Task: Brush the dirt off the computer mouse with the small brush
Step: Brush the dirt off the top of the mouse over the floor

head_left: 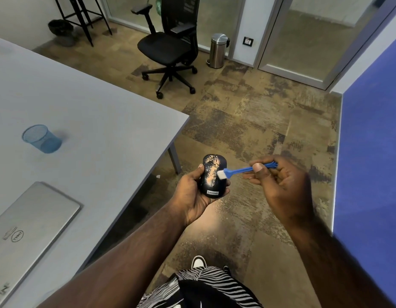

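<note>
Two hands busy here, both over the floor just off the corner of the tabletop point(117, 121). The left hand point(193, 194) is wrapped around the computer mouse point(211, 176), thumb along one side and fingers curled up the other, holding it top-up in mid-air. The right hand point(279, 183) pinches the small brush point(248, 169) by its thin blue handle, thumb on top, with the white bristle head touching the right side of the mouse's back.

I'd say this is the brushing step itself, and early on: a long streak of pale tan dirt runs down the middle of the mouse, plus speckles near the front end. The next move probably calls for short strokes dragged across that streak, maybe tipping the mouse so the dust drops to the floor and not onto the palm.

Texture-wise, the mouse is a smooth, dark, rounded oval shell with a small label near the back. The dirt looks dry and powdery. The brush is hard plastic with a short, stubby tuft. On the tabletop, well apart from all this, sit a closed silver laptop point(35, 223) and a blue mesh cup point(41, 138).
</note>
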A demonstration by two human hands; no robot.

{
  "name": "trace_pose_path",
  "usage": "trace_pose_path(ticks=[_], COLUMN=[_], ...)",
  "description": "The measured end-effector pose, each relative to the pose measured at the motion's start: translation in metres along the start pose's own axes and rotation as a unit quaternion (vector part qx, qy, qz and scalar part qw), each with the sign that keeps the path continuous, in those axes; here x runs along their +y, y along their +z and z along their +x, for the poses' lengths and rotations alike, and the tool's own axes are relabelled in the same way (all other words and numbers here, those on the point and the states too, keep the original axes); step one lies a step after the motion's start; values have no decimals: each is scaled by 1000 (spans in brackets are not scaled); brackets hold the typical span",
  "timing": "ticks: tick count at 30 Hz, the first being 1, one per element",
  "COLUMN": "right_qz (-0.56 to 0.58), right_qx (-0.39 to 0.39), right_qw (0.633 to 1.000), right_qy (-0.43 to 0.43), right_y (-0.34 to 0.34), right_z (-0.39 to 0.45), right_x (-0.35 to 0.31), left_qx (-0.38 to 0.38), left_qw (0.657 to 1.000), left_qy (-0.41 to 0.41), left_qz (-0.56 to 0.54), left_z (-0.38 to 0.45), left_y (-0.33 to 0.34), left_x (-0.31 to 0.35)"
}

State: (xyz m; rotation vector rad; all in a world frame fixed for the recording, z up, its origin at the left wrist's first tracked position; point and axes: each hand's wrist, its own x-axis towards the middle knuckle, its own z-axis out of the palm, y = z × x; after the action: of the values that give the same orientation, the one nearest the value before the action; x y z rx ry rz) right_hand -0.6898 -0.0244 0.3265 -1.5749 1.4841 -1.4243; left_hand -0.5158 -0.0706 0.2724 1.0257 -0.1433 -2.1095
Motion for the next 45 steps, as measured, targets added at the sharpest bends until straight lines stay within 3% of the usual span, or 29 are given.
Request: trace_pose_path(ticks=[8,18,25,28,32,38,45], right_qz=[-123,-201,-242,-180,-91,-143,-134], right_qx=[-43,47,80,89,42,77,59], right_qw=[990,977,967,979,995,986,989], right_qy=[-47,-61,-25,-21,-17,25,-8], right_y=[17,12,0,-7,-3,-1,-3], right_z=[-28,-11,12,13,3,11,9], right_x=[4,11,28,25,16,30,25], left_qx=[8,2,1,2,5,4,5], left_qw=[1000,1000,1000,1000,1000,1000,1000], left_qy=[9,11,3,5,9,-1,2], left_qz=[-9,-10,2,0,-14,-6,-5], left_z=[6,1,-3,-4,-4,-5,-7], left_y=[6,14,13,13,13,13,12], left_x=[-4,-4,-5,-4,-3,-5,-4])
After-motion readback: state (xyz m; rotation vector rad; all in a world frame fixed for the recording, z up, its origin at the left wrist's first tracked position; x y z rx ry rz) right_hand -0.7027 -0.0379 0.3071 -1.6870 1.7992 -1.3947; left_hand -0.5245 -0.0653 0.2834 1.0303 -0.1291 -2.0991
